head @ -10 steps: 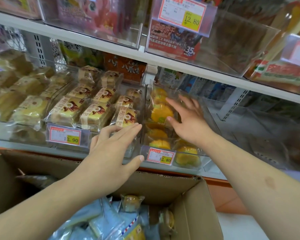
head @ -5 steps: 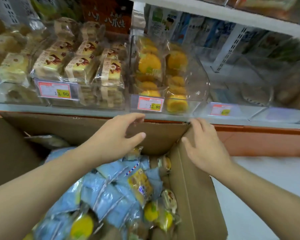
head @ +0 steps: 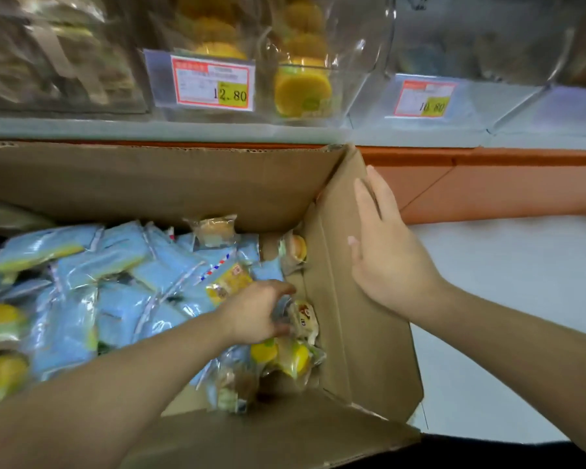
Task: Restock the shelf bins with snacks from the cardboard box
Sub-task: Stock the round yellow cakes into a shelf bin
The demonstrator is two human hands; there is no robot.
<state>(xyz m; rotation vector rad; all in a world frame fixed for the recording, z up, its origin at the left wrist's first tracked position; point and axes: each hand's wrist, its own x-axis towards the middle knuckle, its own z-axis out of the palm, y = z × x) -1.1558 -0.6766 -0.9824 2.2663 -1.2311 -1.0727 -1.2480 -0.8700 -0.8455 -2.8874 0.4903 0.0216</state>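
An open cardboard box (head: 183,184) stands below the shelf, full of light blue snack packets (head: 126,286) and yellow round cakes in clear wrap (head: 295,358). My left hand (head: 257,313) reaches down into the box's right side, and its thumb and fingers curl round a small wrapped snack (head: 305,321) with a brown and white label. My right hand (head: 386,262) lies flat with straight fingers against the box's right flap (head: 362,350). Above, a clear shelf bin (head: 362,62) holds yellow cakes (head: 301,86) behind a 12.80 price tag (head: 214,82).
Left of that bin is another one (head: 58,62) holding wrapped cakes. To the right is a clear bin (head: 487,45) with a 10.80 tag (head: 427,98). The grey shelf edge (head: 217,128) runs above an orange base panel (head: 487,184). White floor (head: 504,299) lies right of the box.
The view has tipped down toward the box. My left hand dropped from the box's back rim into the packets and closed on a snack. My right hand stayed on the right flap.
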